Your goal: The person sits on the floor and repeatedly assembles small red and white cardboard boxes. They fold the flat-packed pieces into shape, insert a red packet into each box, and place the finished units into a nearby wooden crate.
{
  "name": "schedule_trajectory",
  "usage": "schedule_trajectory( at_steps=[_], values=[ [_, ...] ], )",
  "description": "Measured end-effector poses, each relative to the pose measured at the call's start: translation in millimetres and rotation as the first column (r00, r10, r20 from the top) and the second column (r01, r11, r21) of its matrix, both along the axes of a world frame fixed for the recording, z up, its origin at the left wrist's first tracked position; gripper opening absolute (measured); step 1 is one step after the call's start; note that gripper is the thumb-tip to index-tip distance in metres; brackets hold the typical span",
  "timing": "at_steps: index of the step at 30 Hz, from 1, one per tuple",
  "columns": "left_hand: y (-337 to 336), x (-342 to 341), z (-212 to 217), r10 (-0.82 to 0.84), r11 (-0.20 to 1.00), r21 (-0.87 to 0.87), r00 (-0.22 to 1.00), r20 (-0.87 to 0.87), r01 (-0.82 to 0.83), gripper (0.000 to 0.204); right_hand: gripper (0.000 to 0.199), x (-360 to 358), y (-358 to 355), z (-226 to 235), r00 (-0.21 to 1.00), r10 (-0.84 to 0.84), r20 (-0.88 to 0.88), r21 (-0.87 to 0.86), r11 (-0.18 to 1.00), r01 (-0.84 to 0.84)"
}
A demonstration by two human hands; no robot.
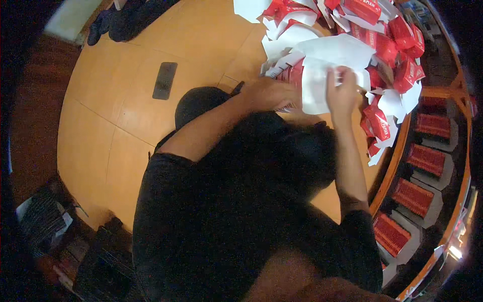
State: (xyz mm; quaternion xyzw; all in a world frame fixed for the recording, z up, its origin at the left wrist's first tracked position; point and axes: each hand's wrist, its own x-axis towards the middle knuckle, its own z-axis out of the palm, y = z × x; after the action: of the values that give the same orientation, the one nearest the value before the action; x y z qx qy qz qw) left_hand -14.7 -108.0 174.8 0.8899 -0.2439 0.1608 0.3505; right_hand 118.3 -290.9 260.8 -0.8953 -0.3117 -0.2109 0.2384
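Observation:
I sit on the floor with a red-and-white cardboard carton (pixel 316 88) in front of me, its plain white panel turned up. Its red printed side lies to the left, where my left hand (pixel 271 94) is closed round the edge. Over the white panel is my right hand (pixel 343 93), its fingers curled and smeared by motion, so their grip is unclear. Beyond the carton rises a large white flap (pixel 334 50); whether it belongs to the same piece cannot be made out.
A heap of red-and-white cartons (pixel 380 45) spreads over the far right. Along the right edge, a wooden-framed rack (pixel 395 173) holds several red bundles (pixel 412 197) on pale card. A dark phone (pixel 165 80) lies on the tan floor (pixel 100 95) at left. Another person's dark-clothed leg (pixel 136 22) is at far left.

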Motion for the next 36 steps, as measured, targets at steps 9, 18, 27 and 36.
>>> schedule_trajectory(
  at_steps=[9, 18, 27, 36],
  values=[
    [2, -2, -4, 0.044, 0.999, 0.016, 0.999, 0.005, -0.044, 0.021, 0.048, -31, 36, 12, 0.700, 0.190, -0.688, -0.085, 0.937, -0.338],
    [2, -1, 9, 0.002, 0.999, 0.046, 0.993, -0.122, 0.004, 0.028, 0.033, -47, 47, 22, 0.805, 0.084, -0.588, -0.139, 0.969, -0.203],
    [5, 0, 7, 0.015, 0.984, 0.176, 0.994, -0.106, 0.004, 0.037, 0.026, -30, 42, 18, 0.860, 0.167, -0.482, -0.194, 0.937, -0.291],
    [3, 5, -8, 0.036, 0.999, 0.030, 0.999, 0.013, -0.036, 0.034, 0.033, -19, 24, -21, 0.448, 0.238, -0.862, 0.191, 0.970, -0.148]
  ],
)
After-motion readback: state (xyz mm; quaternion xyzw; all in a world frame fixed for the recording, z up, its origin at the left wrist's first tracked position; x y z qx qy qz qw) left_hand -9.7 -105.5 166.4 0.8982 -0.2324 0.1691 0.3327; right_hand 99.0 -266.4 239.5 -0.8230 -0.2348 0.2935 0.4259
